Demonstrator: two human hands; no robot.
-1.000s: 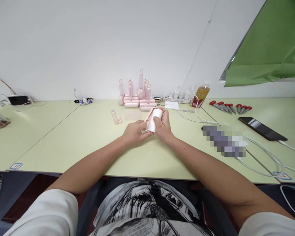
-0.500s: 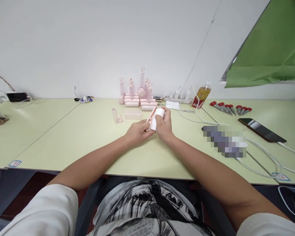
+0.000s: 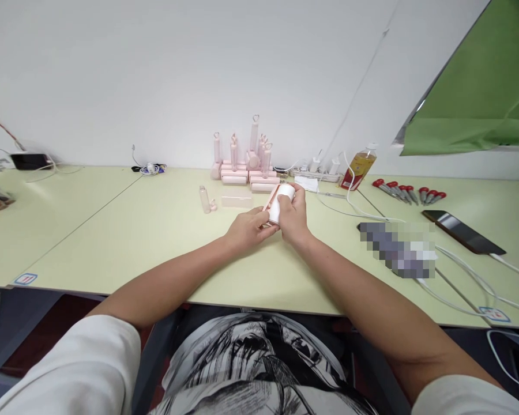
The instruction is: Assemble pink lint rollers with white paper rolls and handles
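Above the table, both my hands meet on one pink and white piece. My left hand (image 3: 248,229) is closed on the lower left end of a pink lint roller frame (image 3: 268,203). Wrapped around the white lint roll (image 3: 282,206) is my right hand (image 3: 294,216), its thumb pressed on the roll's face. The roll lies tilted against the pink frame; how far it sits inside is partly hidden by fingers. Left of my hands are a translucent pink cover (image 3: 236,200), a clear pink handle tube (image 3: 205,199) and a small pink part (image 3: 213,205).
Several pink lint rollers (image 3: 234,180) with upright heart-topped handles stand by the wall. To the right are a power strip (image 3: 318,174), a drink bottle (image 3: 358,167), red-handled screwdrivers (image 3: 397,189), a phone (image 3: 462,231), white cables and a pixelated item (image 3: 393,248).
The view has shifted slightly. My hands hold the frame and roll in almost the same grip; no piece has visibly been let go.
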